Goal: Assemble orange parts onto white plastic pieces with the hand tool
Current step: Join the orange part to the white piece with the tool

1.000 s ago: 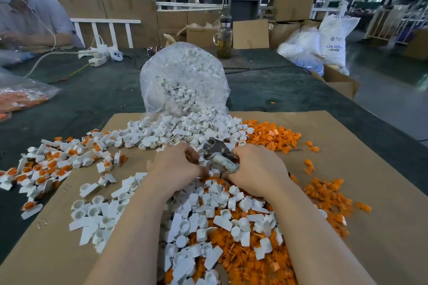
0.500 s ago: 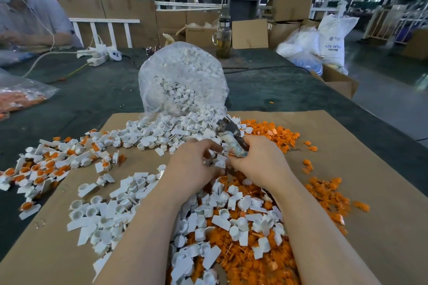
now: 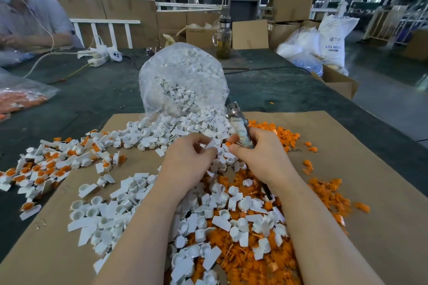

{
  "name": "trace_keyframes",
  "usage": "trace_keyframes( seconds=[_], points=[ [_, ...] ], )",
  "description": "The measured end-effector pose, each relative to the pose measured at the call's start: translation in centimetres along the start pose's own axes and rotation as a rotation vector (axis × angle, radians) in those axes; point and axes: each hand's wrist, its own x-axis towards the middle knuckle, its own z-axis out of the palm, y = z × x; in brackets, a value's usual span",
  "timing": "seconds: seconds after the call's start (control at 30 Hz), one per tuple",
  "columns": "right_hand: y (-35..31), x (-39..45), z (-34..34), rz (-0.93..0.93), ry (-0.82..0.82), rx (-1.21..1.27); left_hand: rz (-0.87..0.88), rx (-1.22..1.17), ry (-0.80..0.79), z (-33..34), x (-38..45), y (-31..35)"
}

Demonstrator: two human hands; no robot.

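- Lying nearest, a mixed heap [image 3: 231, 233] of white pieces and orange parts is spread on the cardboard [image 3: 382, 227] between the forearms; both kinds are too many to be counted.
- Two hands are seen. A white piece [image 3: 212, 146] is pinched in the curled fingertips of the left hand [image 3: 187, 159].
- The tool [image 3: 239, 127] is gripped by the right hand [image 3: 261, 157], fingers curled round its handle, and a small orange part [image 3: 228, 143] is pinched at its fingertips; one tool is seen.
- The orange part is held just right of the white piece, almost touching; the tool's long axis is tilted up and away, head far.
- Left, a pile [image 3: 46, 166] of assembled pieces is laid, uncounted.
- Farther off, one bag [image 3: 183, 81] of white pieces is spilled open.
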Motion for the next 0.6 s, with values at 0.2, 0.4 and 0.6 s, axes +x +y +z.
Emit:
trace_keyframes(
  seconds=[0.2,0.4,0.6],
  points=[
    [-0.54,-0.1,0.07,-0.042,0.034,0.19,-0.162,-0.418,0.054,-0.22,0.15,0.35],
    [-0.57,-0.12,-0.09,-0.064,0.037,0.246,-0.207,-0.609,-0.016,-0.63,0.18,0.31],
    [-0.7,-0.19,-0.39,-0.061,0.022,0.24,-0.147,-0.643,-0.006,-0.7,0.21,-0.05]
  ],
)
